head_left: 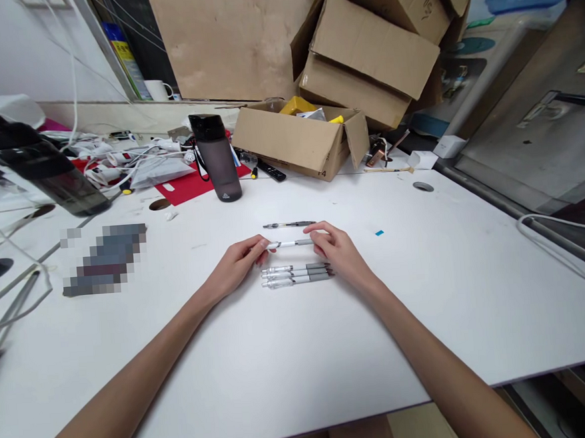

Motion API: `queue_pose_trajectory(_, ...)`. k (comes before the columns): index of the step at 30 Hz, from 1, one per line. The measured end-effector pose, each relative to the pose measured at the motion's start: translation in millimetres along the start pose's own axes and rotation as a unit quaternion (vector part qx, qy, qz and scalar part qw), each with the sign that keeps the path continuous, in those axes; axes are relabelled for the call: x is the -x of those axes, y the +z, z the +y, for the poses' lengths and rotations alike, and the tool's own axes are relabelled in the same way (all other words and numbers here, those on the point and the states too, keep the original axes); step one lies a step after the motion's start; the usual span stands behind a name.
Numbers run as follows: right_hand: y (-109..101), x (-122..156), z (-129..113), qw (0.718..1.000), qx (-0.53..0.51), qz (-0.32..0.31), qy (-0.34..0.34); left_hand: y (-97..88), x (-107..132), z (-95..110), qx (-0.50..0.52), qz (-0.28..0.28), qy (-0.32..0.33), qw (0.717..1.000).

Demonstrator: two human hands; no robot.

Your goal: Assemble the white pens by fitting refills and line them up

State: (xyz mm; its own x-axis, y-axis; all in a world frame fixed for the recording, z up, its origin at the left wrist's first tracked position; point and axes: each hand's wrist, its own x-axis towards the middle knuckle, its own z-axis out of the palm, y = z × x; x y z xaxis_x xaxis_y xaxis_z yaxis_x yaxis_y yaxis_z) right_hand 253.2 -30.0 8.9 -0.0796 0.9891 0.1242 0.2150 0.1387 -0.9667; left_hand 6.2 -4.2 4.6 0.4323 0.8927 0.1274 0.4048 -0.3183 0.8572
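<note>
Seemingly a cluttered office or workroom: the white surface (303, 365) has cable holes (423, 186) and bears an open carton (287, 139); left of the carton sprawl tangled white cables (128, 160), behind it lean cardboard boxes (375, 46), right of it stands a water dispenser (496, 54).

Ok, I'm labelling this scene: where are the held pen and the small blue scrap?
Held pen (289, 244): head view, on its white barrel.
Small blue scrap (379, 233): head view, on its middle.
</note>
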Motion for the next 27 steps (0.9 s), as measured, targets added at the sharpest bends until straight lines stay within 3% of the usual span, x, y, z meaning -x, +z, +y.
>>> queue_pose_trajectory(3,-0.2,0.7,-0.8,0.999,0.017,0.008,0.027,0.0,0.3,1.2,-0.001,-0.002,0.005,1.000)
queue_pose_trajectory(8,-1.5,1.3,-2.2,0.999,0.001,-0.011,-0.037,-0.1,0.3,1.8,-0.001,-0.001,0.002,1.000)
queue_pose_trajectory(13,-0.2,3.0,-0.3,0.999,-0.011,-0.029,0.023,-0.2,0.2,1.1,-0.004,0.002,0.007,1.000)
queue_pose_trajectory(18,1.4,3.1,-0.7,0.999,0.008,-0.013,-0.036,-0.3,0.3,1.2,0.000,-0.004,0.003,1.000)
queue_pose_trajectory(22,1.6,4.8,-2.5,1.000,0.006,-0.025,0.001,-0.5,0.1,1.7,0.003,-0.011,0.007,1.000)
queue_pose_trajectory(27,2.2,6.6,-5.4,0.999,0.014,-0.036,-0.023,0.0,0.2,1.3,0.004,-0.010,0.005,1.000)
